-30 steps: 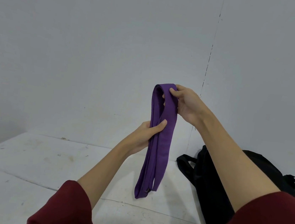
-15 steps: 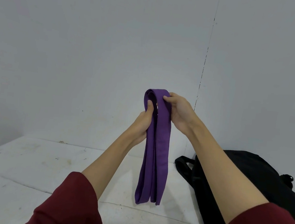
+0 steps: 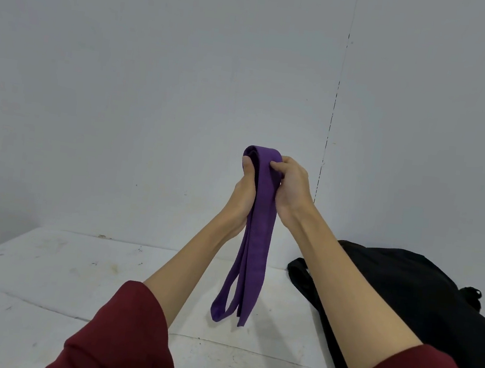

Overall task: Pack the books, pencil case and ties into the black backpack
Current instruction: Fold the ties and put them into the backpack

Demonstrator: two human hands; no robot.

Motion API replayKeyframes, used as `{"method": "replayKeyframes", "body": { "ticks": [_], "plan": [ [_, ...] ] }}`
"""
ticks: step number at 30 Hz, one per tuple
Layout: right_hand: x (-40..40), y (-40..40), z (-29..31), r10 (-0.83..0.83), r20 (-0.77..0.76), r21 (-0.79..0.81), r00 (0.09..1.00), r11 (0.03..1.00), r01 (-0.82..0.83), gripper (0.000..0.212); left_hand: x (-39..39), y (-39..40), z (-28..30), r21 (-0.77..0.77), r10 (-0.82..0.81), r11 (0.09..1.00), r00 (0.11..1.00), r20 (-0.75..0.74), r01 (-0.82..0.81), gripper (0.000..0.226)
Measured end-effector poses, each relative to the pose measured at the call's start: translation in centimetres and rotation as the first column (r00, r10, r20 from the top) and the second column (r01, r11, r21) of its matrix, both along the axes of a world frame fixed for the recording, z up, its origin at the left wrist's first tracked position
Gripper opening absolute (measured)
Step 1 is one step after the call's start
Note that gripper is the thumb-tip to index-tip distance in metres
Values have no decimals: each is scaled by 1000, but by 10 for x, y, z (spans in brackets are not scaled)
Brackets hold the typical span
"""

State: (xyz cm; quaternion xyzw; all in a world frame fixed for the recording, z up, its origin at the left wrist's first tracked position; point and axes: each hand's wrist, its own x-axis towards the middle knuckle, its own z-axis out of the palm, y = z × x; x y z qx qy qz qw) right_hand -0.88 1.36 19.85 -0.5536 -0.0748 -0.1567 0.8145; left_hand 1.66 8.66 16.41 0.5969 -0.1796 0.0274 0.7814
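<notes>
Head view: both hands up, left hand and right hand pinching the folded purple tie at its top, dangling over the table beside the black backpack.

A plain pale grey wall fills the far side, with a thin vertical seam, dark and broken, right of centre. Below it lies a white, scuffed and stained counter, crossed near the front by a faint crack. Lighting is soft and even.
</notes>
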Motion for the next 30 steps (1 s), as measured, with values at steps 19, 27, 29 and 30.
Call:
{"method": "replayKeyframes", "body": {
  "ticks": [19,27,29,30],
  "plan": [
    [-6,-19,10,-13,-39,-262,999,965,2,12,-6,11,-1,172,-203,966,978,44,193,37],
    [-4,-16,16,-91,-22,-366,996,928,76,21,-10,12,10,131,-248,961,969,23,243,15],
    [-4,-15,18,-85,25,-353,996,931,88,15,-13,12,11,121,-281,953,960,5,279,13],
    [-3,-16,19,-73,40,-334,997,939,82,16,-14,12,12,118,-284,952,959,-7,283,13]
  ]
}}
